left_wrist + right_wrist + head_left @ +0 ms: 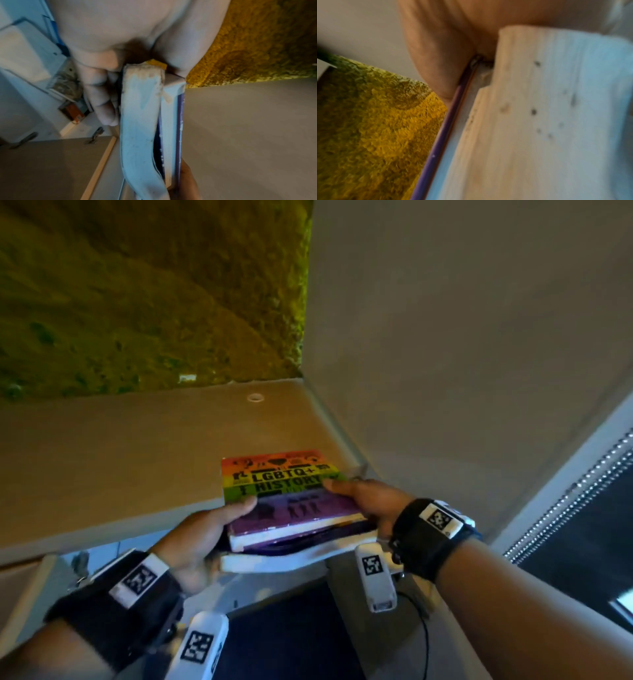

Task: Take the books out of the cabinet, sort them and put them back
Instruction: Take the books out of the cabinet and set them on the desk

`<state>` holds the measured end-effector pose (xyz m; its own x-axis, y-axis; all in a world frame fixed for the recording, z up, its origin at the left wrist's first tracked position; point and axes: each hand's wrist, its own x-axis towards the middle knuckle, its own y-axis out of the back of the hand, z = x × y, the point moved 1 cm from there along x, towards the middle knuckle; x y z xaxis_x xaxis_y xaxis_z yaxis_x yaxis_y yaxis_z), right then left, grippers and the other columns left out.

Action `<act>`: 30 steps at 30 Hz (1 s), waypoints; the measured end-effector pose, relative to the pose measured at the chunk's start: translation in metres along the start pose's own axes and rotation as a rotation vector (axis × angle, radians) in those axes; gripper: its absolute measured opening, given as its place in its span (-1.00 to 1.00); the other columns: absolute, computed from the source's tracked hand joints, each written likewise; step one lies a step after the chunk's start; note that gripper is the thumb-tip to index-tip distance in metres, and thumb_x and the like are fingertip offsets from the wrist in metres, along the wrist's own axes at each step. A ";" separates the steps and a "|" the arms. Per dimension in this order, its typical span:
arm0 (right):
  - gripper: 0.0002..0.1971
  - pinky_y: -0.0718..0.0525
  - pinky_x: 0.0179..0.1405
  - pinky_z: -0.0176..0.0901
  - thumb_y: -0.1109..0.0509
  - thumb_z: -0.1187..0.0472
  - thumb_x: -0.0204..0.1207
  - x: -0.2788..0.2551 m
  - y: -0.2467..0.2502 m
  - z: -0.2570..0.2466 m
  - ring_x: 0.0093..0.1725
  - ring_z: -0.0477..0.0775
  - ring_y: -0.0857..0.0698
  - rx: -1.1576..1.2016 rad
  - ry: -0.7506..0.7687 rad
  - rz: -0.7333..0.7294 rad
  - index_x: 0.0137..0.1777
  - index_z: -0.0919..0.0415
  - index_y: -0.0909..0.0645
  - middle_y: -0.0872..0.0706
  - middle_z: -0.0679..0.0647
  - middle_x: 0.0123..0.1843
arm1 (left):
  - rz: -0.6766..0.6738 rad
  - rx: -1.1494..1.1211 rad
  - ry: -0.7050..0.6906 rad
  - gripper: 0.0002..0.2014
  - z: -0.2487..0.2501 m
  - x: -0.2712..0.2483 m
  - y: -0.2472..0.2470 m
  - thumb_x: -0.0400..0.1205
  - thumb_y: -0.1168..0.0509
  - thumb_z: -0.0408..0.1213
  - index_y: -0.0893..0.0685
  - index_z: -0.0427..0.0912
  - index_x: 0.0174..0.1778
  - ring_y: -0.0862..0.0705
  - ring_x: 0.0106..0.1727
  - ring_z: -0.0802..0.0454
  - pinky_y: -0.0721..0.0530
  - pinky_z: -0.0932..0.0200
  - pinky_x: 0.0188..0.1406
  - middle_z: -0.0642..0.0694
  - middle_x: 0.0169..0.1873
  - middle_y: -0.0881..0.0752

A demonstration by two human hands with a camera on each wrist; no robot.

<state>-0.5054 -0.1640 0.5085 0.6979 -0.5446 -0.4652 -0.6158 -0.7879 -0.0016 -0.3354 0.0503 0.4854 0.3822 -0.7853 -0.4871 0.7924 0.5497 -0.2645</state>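
Note:
A stack of books hangs between both hands at the front edge of a beige shelf top (pixel 137 457). Uppermost is a rainbow-covered book (pixel 284 491) titled "LGBTQ+ HISTORY", with a purple lower half. Under it lies a thicker book with white page edges (pixel 274 561). My left hand (pixel 219 529) grips the stack's left side, thumb on the cover. In the left wrist view its fingers (pixel 102 100) curl under the page edges (pixel 140 121). My right hand (pixel 363 498) grips the right side, thumb on top. Up close, the right thumb (pixel 436 60) presses on the purple cover edge (pixel 440 135).
A green-yellow moss wall (pixel 137 285) rises behind the shelf top, and a grey panel (pixel 445 337) closes its right side. A small white ring (pixel 255 397) is set in the surface near the back. Below the books is a dark cabinet opening (pixel 291 628); a hinged door (pixel 68 570) stands at left.

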 end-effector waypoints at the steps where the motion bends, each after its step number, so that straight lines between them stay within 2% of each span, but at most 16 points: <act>1: -0.75 -0.88 -0.20 0.01 -0.57 0.09 0.57 0.002 0.004 -0.009 -0.28 0.14 -0.86 0.024 0.015 0.009 0.12 0.25 -0.80 -0.89 0.21 -0.10 | -0.019 0.002 -0.016 -0.51 0.015 0.004 -0.009 0.50 -0.50 -0.06 -0.76 -0.28 0.27 -0.57 0.41 -0.50 -0.52 -0.36 0.38 -0.43 0.25 -0.72; 3: -0.70 -0.85 0.07 0.27 -0.62 0.03 0.51 0.016 0.010 -0.021 -0.18 0.25 -0.85 0.047 0.018 0.022 0.08 0.25 -0.81 -0.88 0.29 0.00 | -0.015 -0.014 -0.049 -0.49 0.037 0.020 -0.015 0.48 -0.51 -0.08 -0.73 -0.25 0.31 -0.58 0.42 -0.48 -0.46 -0.41 0.48 -0.41 0.25 -0.73; 4: -0.72 -0.82 0.13 0.31 -0.60 0.04 0.52 0.028 0.013 -0.029 -0.17 0.26 -0.85 0.069 0.028 0.036 0.08 0.25 -0.81 -0.88 0.31 0.03 | -0.004 -0.018 -0.057 -0.47 0.049 0.035 -0.015 0.49 -0.50 -0.09 -0.70 -0.25 0.34 -0.60 0.40 -0.46 -0.46 -0.43 0.47 -0.41 0.25 -0.73; 6: -0.76 -0.81 0.13 0.27 -0.56 0.10 0.57 0.053 0.017 -0.038 -0.15 0.24 -0.85 0.101 0.052 0.050 0.13 0.25 -0.79 -0.86 0.33 0.08 | 0.012 -0.013 -0.035 -0.47 0.063 0.061 -0.013 0.50 -0.48 -0.12 -0.67 -0.26 0.38 -0.63 0.37 -0.45 -0.49 -0.46 0.43 -0.41 0.26 -0.73; 9: -0.65 -0.73 0.33 0.33 -0.54 0.15 0.59 0.107 0.025 -0.050 0.04 0.29 -0.82 0.102 0.059 0.060 0.30 0.30 -0.73 -0.81 0.37 0.25 | 0.054 0.010 -0.007 -0.42 0.082 0.107 -0.008 0.43 -0.54 -0.15 -0.67 -0.28 0.36 -0.69 0.30 -0.43 -0.54 -0.43 0.40 -0.39 0.24 -0.74; 13: -0.61 -0.70 0.37 0.35 -0.59 0.15 0.51 0.195 0.037 -0.070 -0.05 0.29 -0.81 0.085 0.027 0.067 0.26 0.34 -0.73 -0.74 0.47 0.31 | 0.115 0.132 0.000 -0.33 0.106 0.188 0.010 0.16 -0.70 0.00 -0.78 -0.13 0.18 -0.65 0.35 -0.33 -0.45 -0.41 0.48 -0.23 0.31 -0.72; 15: -0.50 -0.76 0.27 0.29 -0.62 0.11 0.43 0.242 0.045 -0.075 -0.05 0.31 -0.81 0.060 0.029 0.078 0.28 0.42 -0.72 -0.79 0.45 0.21 | 0.138 0.205 -0.013 -0.52 0.120 0.223 0.013 0.42 -0.60 -0.03 -0.69 -0.05 0.23 -0.50 0.48 -0.30 -0.33 -0.33 0.54 -0.05 0.41 -0.60; 16: -0.56 -0.79 0.15 0.21 -0.61 0.11 0.46 0.263 0.048 -0.077 -0.13 0.28 -0.83 0.034 0.030 0.082 0.21 0.42 -0.74 -0.84 0.39 0.08 | 0.147 0.221 -0.015 -0.60 0.123 0.241 0.016 0.55 -0.51 -0.08 -0.63 -0.04 0.28 -0.50 0.48 -0.28 -0.39 -0.25 0.48 -0.02 0.41 -0.57; 17: -0.68 -0.80 0.07 0.16 -0.59 0.11 0.51 0.283 0.051 -0.078 -0.22 0.24 -0.83 0.002 0.025 0.093 0.10 0.37 -0.77 -0.86 0.33 -0.05 | 0.134 0.240 -0.014 -0.67 0.125 0.261 0.020 0.63 -0.44 -0.13 -0.59 -0.04 0.30 -0.59 0.36 -0.24 -0.53 -0.12 0.30 -0.08 0.39 -0.61; 19: -0.73 -0.77 0.14 0.25 -0.62 0.07 0.44 0.317 0.057 -0.073 -0.19 0.27 -0.83 -0.057 0.004 0.136 -0.03 0.27 -0.79 -0.86 0.30 -0.08 | 0.109 0.314 -0.048 -0.74 0.127 0.290 0.022 0.66 -0.40 -0.24 -0.59 -0.08 0.26 -0.72 0.03 -0.05 -0.68 0.08 -0.11 -0.16 0.19 -0.74; 20: -0.64 -0.76 0.24 0.31 -0.67 0.01 0.33 0.333 0.061 -0.066 -0.09 0.32 -0.84 -0.101 -0.010 0.169 -0.03 0.26 -0.80 -0.87 0.30 -0.02 | 0.097 0.348 -0.066 -0.74 0.125 0.302 0.025 0.65 -0.42 -0.28 -0.60 -0.06 0.24 -0.74 -0.04 0.00 -0.73 0.09 -0.18 -0.13 0.09 -0.77; 21: -0.52 -0.74 0.30 0.35 -0.72 -0.07 0.20 0.349 0.067 -0.056 0.00 0.34 -0.85 -0.142 -0.018 0.196 0.00 0.25 -0.81 -0.88 0.28 0.04 | 0.093 0.396 -0.077 -0.69 0.122 0.314 0.031 0.61 -0.46 -0.26 -0.61 -0.02 0.25 -0.76 -0.04 0.02 -0.78 0.06 -0.11 -0.08 0.05 -0.79; 23: -0.24 -0.73 0.31 0.39 -0.78 -0.27 -0.03 0.388 0.087 -0.022 0.08 0.32 -0.86 -0.207 -0.019 0.250 0.10 0.21 -0.81 -0.89 0.18 0.07 | 0.113 0.546 -0.130 -0.46 0.110 0.337 0.048 0.43 -0.54 -0.01 -0.60 0.20 0.35 -0.80 0.03 0.01 -0.78 -0.05 0.12 0.03 0.10 -0.80; 25: -0.14 -0.77 0.24 0.35 -0.72 -0.43 -0.12 0.402 0.095 -0.008 0.05 0.28 -0.86 -0.310 -0.025 0.312 0.09 0.15 -0.79 -0.89 0.12 0.05 | 0.102 0.631 -0.147 -0.31 0.092 0.362 0.069 0.26 -0.50 0.21 -0.57 0.33 0.37 -0.81 0.05 0.02 -0.77 -0.10 0.13 0.09 0.12 -0.81; 27: -0.25 -0.80 0.15 0.23 -0.64 -0.39 0.00 0.387 0.083 -0.026 0.01 0.26 -0.85 -0.450 0.007 0.367 0.05 0.18 -0.78 -0.88 0.14 0.00 | 0.051 0.628 -0.140 -0.31 0.076 0.379 0.084 0.25 -0.51 0.22 -0.58 0.32 0.34 -0.80 0.12 0.00 -0.74 -0.18 0.18 0.09 0.16 -0.81; 30: -0.51 -0.71 -0.04 0.01 -0.52 -0.16 0.40 0.371 0.069 -0.042 0.07 0.26 -0.81 -0.633 0.046 0.378 0.15 0.22 -0.74 -0.84 0.17 0.05 | 0.049 0.592 -0.160 -0.42 0.092 0.354 0.070 0.27 -0.56 0.10 -0.64 0.16 0.23 -0.75 0.20 -0.04 -0.66 -0.24 0.30 0.08 0.20 -0.77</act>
<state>-0.2739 -0.4322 0.3727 0.5028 -0.8124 -0.2953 -0.4986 -0.5516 0.6687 -0.1012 -0.2158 0.3711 0.4555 -0.8213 -0.3435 0.8839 0.3713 0.2844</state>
